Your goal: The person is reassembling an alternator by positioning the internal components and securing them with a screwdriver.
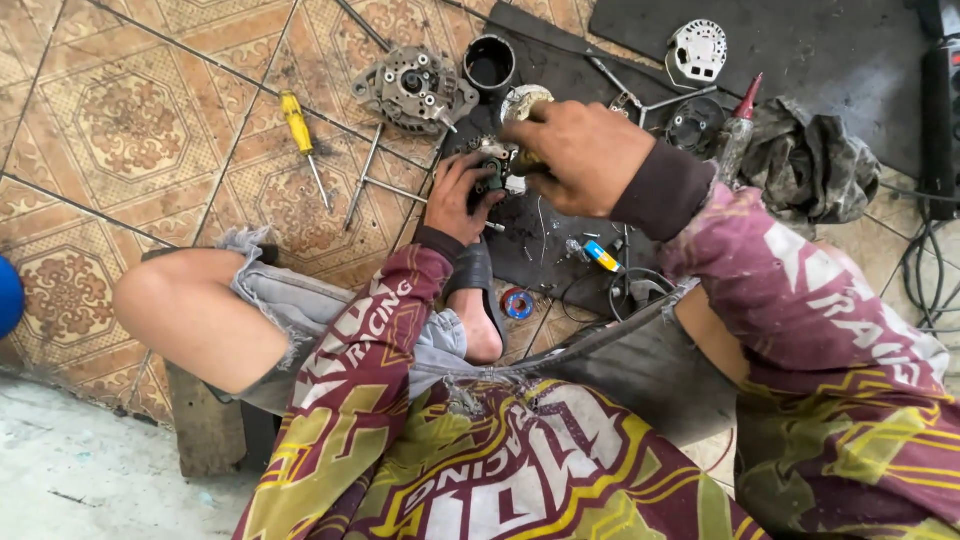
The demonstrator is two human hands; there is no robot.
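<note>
I sit on the floor with my knees apart, both arms in maroon patterned sleeves. My left hand (462, 197) grips a small dark metal part (492, 172) over a black mat (545, 235). My right hand (580, 155) is closed above it, pinching something at the top of the same part; what it pinches is hidden by the fingers. A pale round metal piece (524, 99) shows just behind my right hand.
A grey alternator housing (415, 88) and a dark metal ring (489, 62) lie ahead. A yellow-handled screwdriver (298, 128), long bolts (365, 180), a white slotted cover (697, 50), a red-tipped bottle (740, 125), a rag (810, 165) and cables (925, 270) surround the mat.
</note>
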